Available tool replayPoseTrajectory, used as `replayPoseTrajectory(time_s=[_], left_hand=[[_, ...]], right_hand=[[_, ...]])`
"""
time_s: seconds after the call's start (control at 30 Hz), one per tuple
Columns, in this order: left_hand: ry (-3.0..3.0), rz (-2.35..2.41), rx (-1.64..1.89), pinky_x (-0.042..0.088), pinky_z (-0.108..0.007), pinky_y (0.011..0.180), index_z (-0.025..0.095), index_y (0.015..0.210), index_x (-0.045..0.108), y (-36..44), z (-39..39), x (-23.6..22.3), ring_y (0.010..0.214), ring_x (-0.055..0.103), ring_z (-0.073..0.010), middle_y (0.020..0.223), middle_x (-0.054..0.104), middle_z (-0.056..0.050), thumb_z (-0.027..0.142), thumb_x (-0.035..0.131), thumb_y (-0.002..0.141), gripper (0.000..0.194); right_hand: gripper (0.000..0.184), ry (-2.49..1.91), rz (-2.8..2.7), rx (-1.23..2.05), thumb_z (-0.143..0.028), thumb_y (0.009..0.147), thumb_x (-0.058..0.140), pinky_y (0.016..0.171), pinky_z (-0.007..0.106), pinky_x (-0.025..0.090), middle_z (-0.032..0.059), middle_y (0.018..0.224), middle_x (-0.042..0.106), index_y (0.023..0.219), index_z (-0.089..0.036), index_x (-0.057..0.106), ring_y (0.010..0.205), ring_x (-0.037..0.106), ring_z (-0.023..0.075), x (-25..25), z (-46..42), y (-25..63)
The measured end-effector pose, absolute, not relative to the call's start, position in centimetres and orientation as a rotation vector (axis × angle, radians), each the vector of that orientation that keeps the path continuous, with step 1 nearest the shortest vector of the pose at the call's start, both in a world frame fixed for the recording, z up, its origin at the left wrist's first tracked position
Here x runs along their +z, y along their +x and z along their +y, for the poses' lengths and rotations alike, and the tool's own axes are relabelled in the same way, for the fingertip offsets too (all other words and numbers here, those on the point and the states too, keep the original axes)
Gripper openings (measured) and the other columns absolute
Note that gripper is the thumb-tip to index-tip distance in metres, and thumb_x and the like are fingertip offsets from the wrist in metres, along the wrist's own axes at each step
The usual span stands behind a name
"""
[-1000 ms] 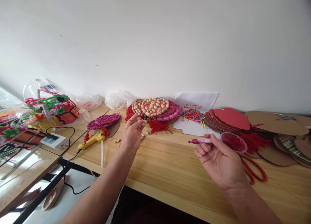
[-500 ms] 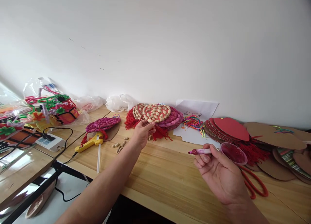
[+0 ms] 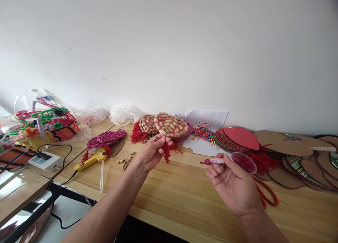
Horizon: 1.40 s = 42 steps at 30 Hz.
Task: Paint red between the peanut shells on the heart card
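Peanut disc (image 3: 173, 125) now raised, red tassel (image 3: 167, 153) dangling

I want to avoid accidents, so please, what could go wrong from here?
The uncapped-looking white marker, purple at its tip, in the right hand might stain something.
That hand is near the round transparent dish with magenta inside, and may knock it.
A thin black cable hangs below the light wooden table; a snag could pull it.

Your marker (image 3: 216, 161), white-barrelled and magenta-stained, was uncapped and nearly level in your right hand (image 3: 235, 186), its tip pointing leftward. Your peanut-covered disc (image 3: 173, 125), red between tan shells, sloped down towards you, its near edge pinched in your left hand (image 3: 153, 151).
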<state>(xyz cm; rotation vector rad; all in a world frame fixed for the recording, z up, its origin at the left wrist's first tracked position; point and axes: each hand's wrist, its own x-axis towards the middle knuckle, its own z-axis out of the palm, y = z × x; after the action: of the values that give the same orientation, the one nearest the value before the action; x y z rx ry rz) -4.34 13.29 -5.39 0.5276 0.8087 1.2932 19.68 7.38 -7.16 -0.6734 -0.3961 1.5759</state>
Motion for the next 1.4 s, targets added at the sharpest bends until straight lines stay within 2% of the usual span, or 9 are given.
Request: replayPoseTrajectory(time_s=[0.1, 0.33, 0.53, 0.77, 0.97, 1.07, 1.2, 1.3, 1.4], left_hand=[[0.556, 0.725, 1.199, 0.053, -0.011, 0.05, 0.013, 0.092, 0.063, -2.8, 12.1, -5.9, 0.06, 0.067, -0.0075, 0.08, 0.071, -0.004, 0.005, 0.075, 0.082, 0.017], [0.492, 0.735, 1.099, 0.048, -0.01, 0.048, 0.014, 0.094, 0.062, -0.5, 8.5, -8.7, 0.055, 0.063, -0.0055, 0.079, 0.072, -0.004, 0.011, 0.081, 0.079, 0.024], [0.532, 0.827, 0.874, 0.043, -0.011, 0.043, 0.011, 0.092, 0.064, -0.2, 6.4, -11.2, 0.057, 0.067, -0.0088, 0.079, 0.073, -0.008, 0.018, 0.084, 0.076, 0.026], [0.757, 0.879, 0.752, 0.042, -0.015, 0.038, 0.011, 0.105, 0.069, -0.1, 6.9, -10.6, 0.074, 0.076, -0.0215, 0.097, 0.074, -0.013, 0.03, 0.089, 0.067, 0.047], [0.709, 0.869, 0.804, 0.05, -0.014, 0.049, 0.009, 0.108, 0.073, 0.8, 8.0, -10.0, 0.088, 0.075, -0.0203, 0.115, 0.074, -0.018, 0.026, 0.087, 0.071, 0.043], [0.632, 0.841, 0.815, 0.054, -0.015, 0.056, 0.009, 0.106, 0.074, 1.2, 8.4, -10.0, 0.085, 0.076, -0.0183, 0.119, 0.074, -0.019, 0.023, 0.087, 0.072, 0.039], [0.687, 0.842, 0.763, 0.053, -0.015, 0.051, 0.009, 0.109, 0.072, 0.9, 8.6, -10.3, 0.077, 0.077, -0.0185, 0.112, 0.076, -0.018, 0.027, 0.086, 0.073, 0.042], [0.769, 0.87, 0.703, 0.047, -0.015, 0.041, 0.011, 0.109, 0.069, 0.2, 8.6, -10.5, 0.069, 0.076, -0.02, 0.095, 0.077, -0.013, 0.033, 0.087, 0.071, 0.047], [0.797, 0.9, 0.673, 0.04, -0.014, 0.036, 0.012, 0.105, 0.068, -0.5, 8.6, -10.4, 0.06, 0.073, -0.017, 0.081, 0.074, -0.008, 0.039, 0.086, 0.071, 0.047]], right_hand=[[0.016, -0.645, -0.395, 1.534, -0.033, 0.075, 0.08, 0.056, 0.024, 0.045, -0.0037, 0.059, 0.047, 0.08, -0.021, 0.071, 0.06, 0.045, 0.0092, -7.0, 7.4, 20.1], [0.015, -0.609, -0.382, 1.537, -0.032, 0.075, 0.08, 0.057, 0.024, 0.045, -0.0038, 0.058, 0.048, 0.082, -0.021, 0.071, 0.06, 0.044, 0.009, -6.6, 7.5, 20.3], [0.014, -0.564, -0.394, 1.566, -0.031, 0.075, 0.079, 0.059, 0.024, 0.047, -0.0037, 0.057, 0.048, 0.081, -0.022, 0.07, 0.06, 0.044, 0.0088, -6.4, 7.2, 20.2], [0.017, -0.585, -0.411, 1.581, -0.034, 0.076, 0.08, 0.06, 0.024, 0.045, -0.0039, 0.058, 0.048, 0.082, -0.022, 0.07, 0.06, 0.045, 0.0088, -6.7, 7.2, 20.2], [0.02, -0.597, -0.4, 1.587, -0.035, 0.074, 0.082, 0.062, 0.024, 0.046, -0.0039, 0.057, 0.049, 0.081, -0.022, 0.07, 0.06, 0.045, 0.008, -6.8, 7.1, 20.2], [0.019, -0.602, -0.381, 1.593, -0.034, 0.073, 0.083, 0.061, 0.024, 0.046, -0.0038, 0.057, 0.049, 0.08, -0.022, 0.071, 0.06, 0.045, 0.0083, -6.8, 7.0, 20.2], [0.019, -0.616, -0.361, 1.592, -0.034, 0.071, 0.084, 0.061, 0.024, 0.046, -0.0038, 0.057, 0.05, 0.08, -0.022, 0.071, 0.06, 0.045, 0.0086, -6.8, 7.0, 20.2], [0.021, -0.621, -0.364, 1.6, -0.034, 0.07, 0.085, 0.061, 0.025, 0.046, -0.0038, 0.057, 0.05, 0.08, -0.022, 0.071, 0.06, 0.045, 0.0087, -6.7, 7.0, 20.1], [0.022, -0.633, -0.365, 1.606, -0.034, 0.068, 0.086, 0.06, 0.026, 0.046, -0.0038, 0.056, 0.049, 0.078, -0.021, 0.071, 0.059, 0.044, 0.0087, -6.5, 7.0, 20.0]])
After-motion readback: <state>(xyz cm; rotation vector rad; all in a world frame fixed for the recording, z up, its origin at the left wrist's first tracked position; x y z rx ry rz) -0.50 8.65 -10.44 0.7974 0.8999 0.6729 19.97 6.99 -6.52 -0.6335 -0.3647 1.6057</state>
